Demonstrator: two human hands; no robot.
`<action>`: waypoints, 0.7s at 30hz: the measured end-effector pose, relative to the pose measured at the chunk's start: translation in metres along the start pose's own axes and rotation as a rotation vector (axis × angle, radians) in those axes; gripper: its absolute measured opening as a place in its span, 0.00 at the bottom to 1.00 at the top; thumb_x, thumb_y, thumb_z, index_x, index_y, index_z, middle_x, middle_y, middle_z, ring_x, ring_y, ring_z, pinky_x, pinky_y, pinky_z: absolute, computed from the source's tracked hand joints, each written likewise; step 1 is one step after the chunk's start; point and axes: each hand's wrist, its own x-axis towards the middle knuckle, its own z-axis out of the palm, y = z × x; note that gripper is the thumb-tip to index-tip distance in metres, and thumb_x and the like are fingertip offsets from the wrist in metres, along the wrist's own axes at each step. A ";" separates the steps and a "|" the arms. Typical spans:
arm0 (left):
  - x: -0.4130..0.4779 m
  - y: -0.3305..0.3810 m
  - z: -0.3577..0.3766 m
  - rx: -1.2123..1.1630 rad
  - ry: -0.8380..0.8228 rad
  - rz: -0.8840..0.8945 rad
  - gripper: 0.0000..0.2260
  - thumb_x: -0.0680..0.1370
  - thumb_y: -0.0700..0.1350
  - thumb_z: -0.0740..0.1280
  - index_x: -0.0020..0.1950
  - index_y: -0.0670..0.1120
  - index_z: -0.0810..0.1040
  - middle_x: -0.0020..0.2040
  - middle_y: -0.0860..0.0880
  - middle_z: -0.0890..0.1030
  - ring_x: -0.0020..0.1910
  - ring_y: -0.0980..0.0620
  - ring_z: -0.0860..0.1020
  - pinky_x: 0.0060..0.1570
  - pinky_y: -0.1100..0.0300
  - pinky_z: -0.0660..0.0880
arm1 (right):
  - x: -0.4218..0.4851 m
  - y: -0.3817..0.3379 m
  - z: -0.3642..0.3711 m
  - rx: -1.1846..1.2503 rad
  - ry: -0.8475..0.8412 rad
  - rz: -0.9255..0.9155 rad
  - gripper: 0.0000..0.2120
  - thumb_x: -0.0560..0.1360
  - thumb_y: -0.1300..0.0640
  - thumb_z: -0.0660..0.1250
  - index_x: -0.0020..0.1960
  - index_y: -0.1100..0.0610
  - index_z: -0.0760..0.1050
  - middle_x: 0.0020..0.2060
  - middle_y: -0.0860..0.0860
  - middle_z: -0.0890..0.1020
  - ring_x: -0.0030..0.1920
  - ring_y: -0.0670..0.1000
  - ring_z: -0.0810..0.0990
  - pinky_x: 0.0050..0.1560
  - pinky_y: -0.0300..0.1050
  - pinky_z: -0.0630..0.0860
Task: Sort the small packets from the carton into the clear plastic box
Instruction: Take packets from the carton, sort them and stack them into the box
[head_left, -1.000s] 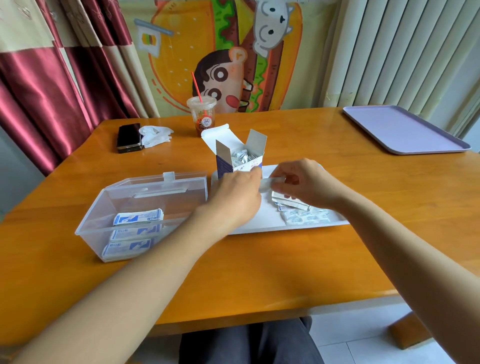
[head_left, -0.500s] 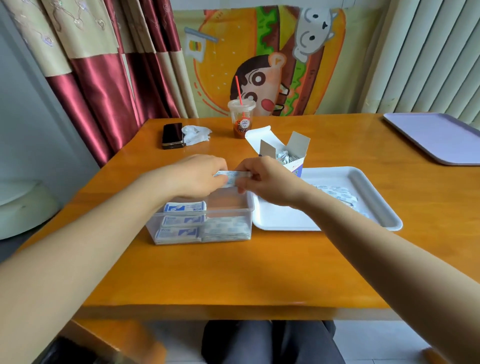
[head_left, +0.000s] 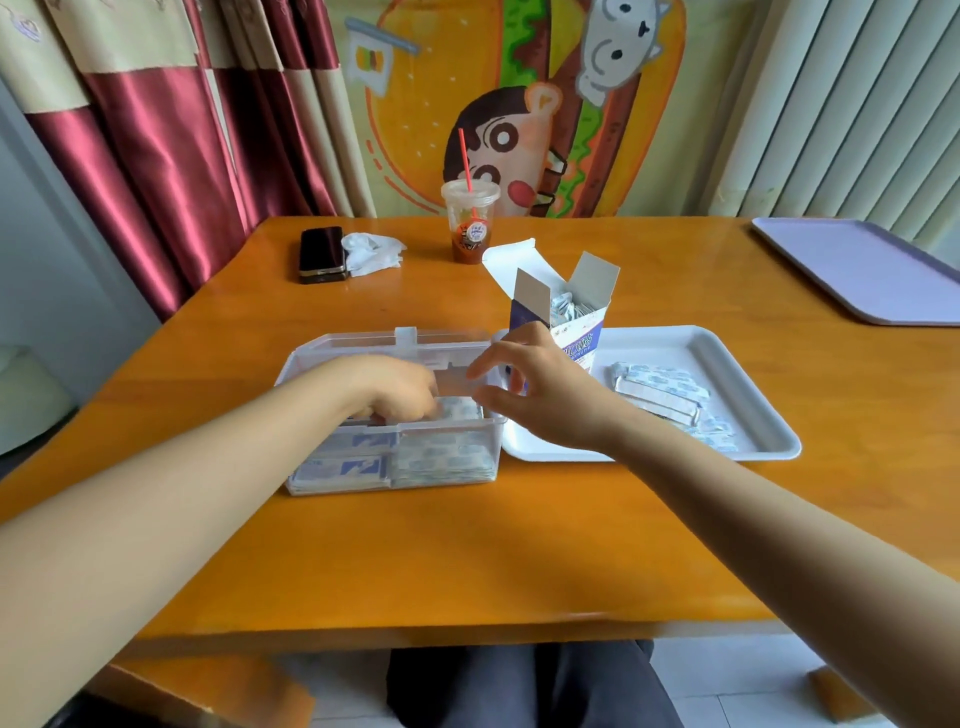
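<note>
The clear plastic box (head_left: 311, 364) stands open at centre-left, with flat blue-and-white packets (head_left: 343, 467) stacked on its left and paler packets (head_left: 441, 457) on its right. My left hand (head_left: 400, 389) reaches down into the box, its fingers curled onto a small packet on top of the right stack. Over the box's right rim hovers my right hand (head_left: 545, 395), fingers spread and holding nothing. The open carton (head_left: 582, 312) stands upright on the white tray (head_left: 753, 415), with packets showing inside it.
Several loose packets (head_left: 660, 389) lie on the white tray's right half. At the back of the wooden table are a drink cup with a red straw (head_left: 470, 223), a dark phone (head_left: 322, 254) and a crumpled tissue (head_left: 371, 252). A lilac tray (head_left: 857, 270) lies far right.
Both hands carried one packet from the tray over to the box. My right hand has let go and lifted, while my left hand has lowered the packet into the box.
</note>
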 end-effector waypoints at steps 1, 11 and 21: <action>0.003 0.003 0.002 0.020 -0.009 0.002 0.13 0.82 0.46 0.57 0.64 0.43 0.72 0.51 0.47 0.77 0.45 0.48 0.77 0.44 0.55 0.75 | 0.001 0.003 0.002 0.004 -0.014 0.007 0.10 0.75 0.52 0.69 0.55 0.51 0.78 0.53 0.50 0.71 0.50 0.45 0.70 0.44 0.30 0.70; 0.003 0.006 0.002 0.067 0.004 0.063 0.15 0.80 0.48 0.63 0.65 0.47 0.73 0.58 0.48 0.78 0.56 0.48 0.77 0.54 0.56 0.75 | 0.002 0.007 0.001 0.040 -0.035 0.001 0.11 0.74 0.48 0.68 0.55 0.50 0.79 0.57 0.51 0.72 0.54 0.46 0.71 0.45 0.33 0.72; 0.000 0.013 0.002 0.053 0.019 0.127 0.17 0.82 0.47 0.60 0.69 0.43 0.72 0.64 0.42 0.76 0.61 0.43 0.75 0.50 0.59 0.73 | 0.003 0.009 0.002 0.066 -0.046 0.001 0.12 0.74 0.45 0.68 0.55 0.49 0.79 0.57 0.50 0.72 0.53 0.43 0.70 0.43 0.28 0.71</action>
